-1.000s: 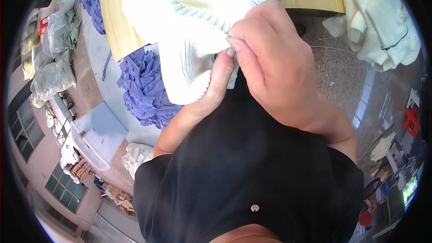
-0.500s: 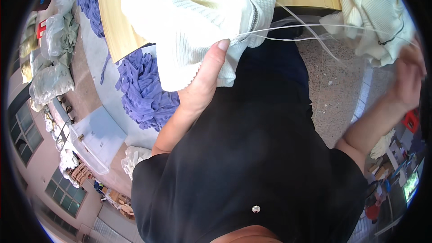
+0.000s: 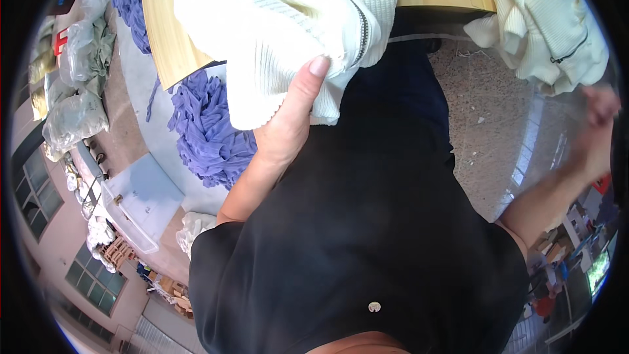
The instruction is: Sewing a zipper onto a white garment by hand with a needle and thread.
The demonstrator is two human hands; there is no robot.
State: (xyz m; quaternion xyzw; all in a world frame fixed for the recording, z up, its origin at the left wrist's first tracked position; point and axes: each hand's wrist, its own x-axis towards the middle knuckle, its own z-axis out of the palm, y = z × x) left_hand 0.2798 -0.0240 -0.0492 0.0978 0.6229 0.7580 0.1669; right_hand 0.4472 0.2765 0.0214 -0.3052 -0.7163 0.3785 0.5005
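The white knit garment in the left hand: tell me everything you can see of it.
The white knit garment looks like a soft ribbed cream-white sweater with a dark zipper running along one edge. It lies bunched on the light wooden table, its lower part drooping over the near edge. The left hand grips that hanging fold from below, thumb pressed against the fabric. The right hand is blurred, far off to the side, not touching it.

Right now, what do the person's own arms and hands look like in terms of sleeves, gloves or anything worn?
Both hands are bare, with no gloves, rings or watch visible. The left hand has a short, unpainted thumbnail. The right hand is blurred near the picture's edge, so fine detail cannot be told. Both forearms are uncovered; the black short-sleeved top ends at the upper arms and carries one small round pale button low on the front.
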